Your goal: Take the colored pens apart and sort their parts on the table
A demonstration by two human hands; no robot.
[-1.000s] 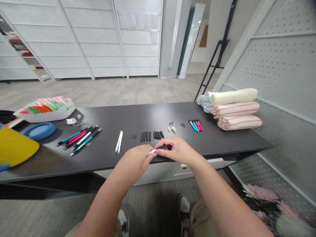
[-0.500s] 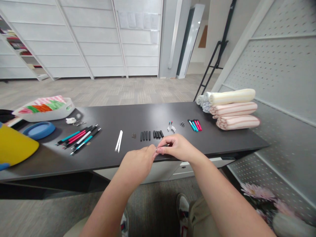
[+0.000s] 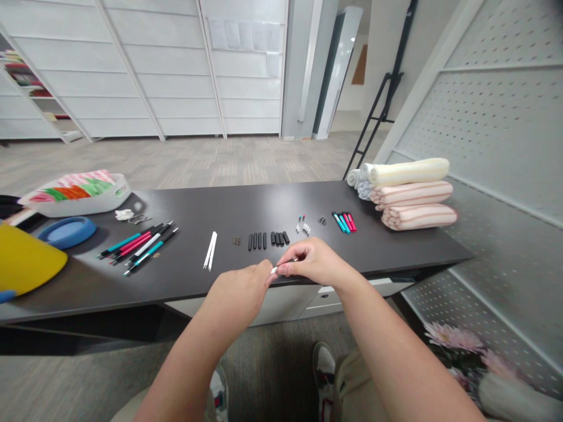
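My left hand (image 3: 241,293) is closed over the table's front edge, its fingertips pinching a white pen part (image 3: 274,270) whose end shows; the rest is hidden in the fist. Facing it, my right hand (image 3: 314,262) pinches a small dark pen part (image 3: 294,259), mostly covered by the fingers. The fingertips of both hands are close together. Just beyond them lie several short black grips (image 3: 280,238) and slimmer black tubes (image 3: 257,241). Small springs (image 3: 236,240) and thin white refills (image 3: 210,251) are to their left. Tiny white pieces (image 3: 306,228) lie beyond my right hand.
On the dark table (image 3: 197,205), assembled-looking pens (image 3: 141,246) lie at left, near a blue lid (image 3: 68,232) and a white basket (image 3: 79,202) of cloths. Short teal and red barrels (image 3: 343,223), small metal tips (image 3: 322,221) and rolled towels (image 3: 417,193) are at right.
My hands have moved slightly apart, the left one a little down and left. The white pen part now shows between the fingertips. The view has shifted slightly.
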